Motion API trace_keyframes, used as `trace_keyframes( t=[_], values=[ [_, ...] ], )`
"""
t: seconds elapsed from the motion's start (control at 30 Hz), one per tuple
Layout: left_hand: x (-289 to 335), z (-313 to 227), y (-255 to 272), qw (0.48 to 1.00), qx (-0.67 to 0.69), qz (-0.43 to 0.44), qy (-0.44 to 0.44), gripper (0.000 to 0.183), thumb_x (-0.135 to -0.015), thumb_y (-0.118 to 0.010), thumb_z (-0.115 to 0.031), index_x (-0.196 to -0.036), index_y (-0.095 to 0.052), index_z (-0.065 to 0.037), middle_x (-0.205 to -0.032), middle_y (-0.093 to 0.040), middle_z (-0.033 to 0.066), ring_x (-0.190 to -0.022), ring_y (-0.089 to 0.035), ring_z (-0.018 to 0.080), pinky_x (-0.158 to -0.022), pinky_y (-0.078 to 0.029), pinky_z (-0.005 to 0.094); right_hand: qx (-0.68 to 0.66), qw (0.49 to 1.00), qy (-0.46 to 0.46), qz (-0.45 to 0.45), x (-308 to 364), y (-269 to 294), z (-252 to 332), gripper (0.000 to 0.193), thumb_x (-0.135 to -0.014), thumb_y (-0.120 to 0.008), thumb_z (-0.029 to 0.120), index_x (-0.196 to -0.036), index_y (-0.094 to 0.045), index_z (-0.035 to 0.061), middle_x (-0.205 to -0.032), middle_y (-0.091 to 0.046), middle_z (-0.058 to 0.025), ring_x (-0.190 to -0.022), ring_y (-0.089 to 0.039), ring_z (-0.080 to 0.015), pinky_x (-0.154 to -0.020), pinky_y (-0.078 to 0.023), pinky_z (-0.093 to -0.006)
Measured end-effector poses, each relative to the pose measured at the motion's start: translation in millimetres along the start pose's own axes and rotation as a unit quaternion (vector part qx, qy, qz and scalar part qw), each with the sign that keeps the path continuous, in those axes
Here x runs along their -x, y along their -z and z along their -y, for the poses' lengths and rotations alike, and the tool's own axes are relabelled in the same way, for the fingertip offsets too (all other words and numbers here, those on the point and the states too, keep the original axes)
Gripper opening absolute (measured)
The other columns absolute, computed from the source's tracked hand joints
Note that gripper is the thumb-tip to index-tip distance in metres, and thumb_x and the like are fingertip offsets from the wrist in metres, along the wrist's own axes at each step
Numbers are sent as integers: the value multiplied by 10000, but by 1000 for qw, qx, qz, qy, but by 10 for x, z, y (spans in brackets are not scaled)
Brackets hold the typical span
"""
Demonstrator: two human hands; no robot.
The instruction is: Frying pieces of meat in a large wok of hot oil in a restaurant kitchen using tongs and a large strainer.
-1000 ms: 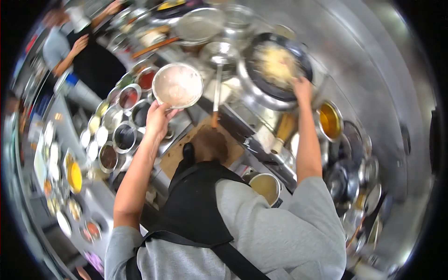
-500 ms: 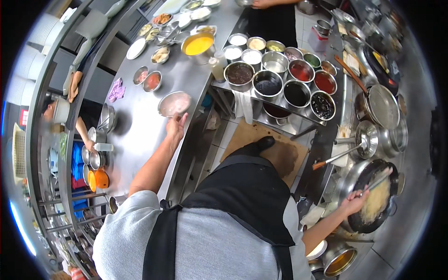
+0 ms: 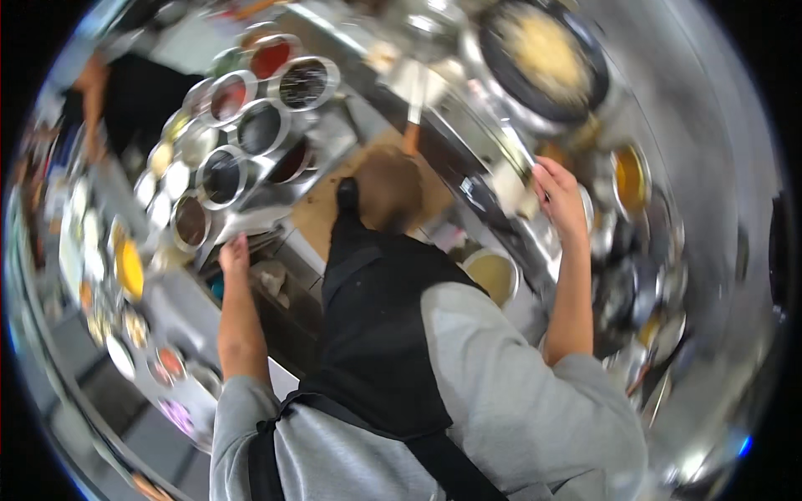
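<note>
Pale food in the wok, right hand on a metal utensil

Head view, and it's pretty smeary. The right hand [image 3: 561, 199] has its fingers closed around the end of a long metal utensil [image 3: 518, 140], which slants up and left toward the wok [image 3: 565, 112]. Its far end blurs out there, so can't tell if it's touching. The wok is black inside, sits top right, and has a heap of pale yellow food [image 3: 546, 55] in it (couldn't tell you what exactly).

The left hand [image 3: 236, 254] is over by the whitish cloth [image 3: 253, 220], just below the sauce pots [image 3: 224, 177]. Fingers look bunched together, but honestly can't tell if it's gripping anything.

Between the two hands there's a ladle [image 3: 414, 117] with an orange-brown handle, plus a brown mat [image 3: 316, 215] on the floor. Pot of amber liquid [image 3: 629, 180] to the right of the right hand.
</note>
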State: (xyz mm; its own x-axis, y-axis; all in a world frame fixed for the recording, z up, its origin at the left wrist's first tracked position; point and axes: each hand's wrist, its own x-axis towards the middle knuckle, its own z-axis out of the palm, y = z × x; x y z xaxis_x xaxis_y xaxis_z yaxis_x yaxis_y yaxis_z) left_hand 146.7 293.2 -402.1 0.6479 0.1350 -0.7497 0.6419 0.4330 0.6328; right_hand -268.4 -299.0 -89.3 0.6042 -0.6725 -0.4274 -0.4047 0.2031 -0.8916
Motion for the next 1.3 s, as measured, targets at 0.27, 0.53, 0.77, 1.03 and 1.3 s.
trace_keyframes(
  t=[0.27, 0.53, 0.77, 1.03, 1.3],
  values=[
    [-465, -11, -510, 967, -247, 2, 64, 153, -957, -548, -211, -912, -579, -68, -737, -589, 52, -579, -574, 166, -466, -493, 221, 283, 942, -174, -53, 731, 856, -2122, 292, -856, -608, 310, -877, -682, 28, -632, -574, -18, -590, -512, -115, -562, -417, -278],
    [-176, -180, -635, 899, -425, -105, 29, 215, -891, -458, -192, -892, -596, -27, -717, -609, 133, -549, -600, 225, -426, -495, 268, 118, 883, -429, -150, 1326, 586, -2776, 349, -819, -597, 313, -665, -616, 0, -545, -537, -92, -431, -494, -199, -409, -386, -366],
    [47, -307, -833, 909, -409, 17, 78, 138, -881, -493, 12, -969, -579, 75, -860, -633, 178, -670, -654, 281, -573, -609, 314, 36, 877, -479, -8, 1576, 118, -3051, 312, -856, -559, 305, -631, -506, 96, -502, -390, 9, -371, -326, -102, -351, -236, -287],
    [-36, -539, -770, 739, -659, 25, 139, 481, -966, -458, -478, -1019, -517, -4, -746, -636, 155, -572, -649, 239, -473, -574, 300, 58, 875, -476, -69, 1181, -775, -4076, 335, -872, -523, 334, -704, -587, 51, -520, -494, -81, -392, -466, -188, -349, -376, -367],
    [2727, -361, -2442, 603, -625, 495, -32, 281, -993, -496, -314, -1009, -582, -47, -838, -582, 10, -759, -554, 81, -688, -451, 230, 23, 999, -10, -40, 517, -1334, -1337, 540, -942, -466, 529, -908, -624, 14, -881, -645, -142, -796, -605, -223, -752, -474, -357]
  ],
)
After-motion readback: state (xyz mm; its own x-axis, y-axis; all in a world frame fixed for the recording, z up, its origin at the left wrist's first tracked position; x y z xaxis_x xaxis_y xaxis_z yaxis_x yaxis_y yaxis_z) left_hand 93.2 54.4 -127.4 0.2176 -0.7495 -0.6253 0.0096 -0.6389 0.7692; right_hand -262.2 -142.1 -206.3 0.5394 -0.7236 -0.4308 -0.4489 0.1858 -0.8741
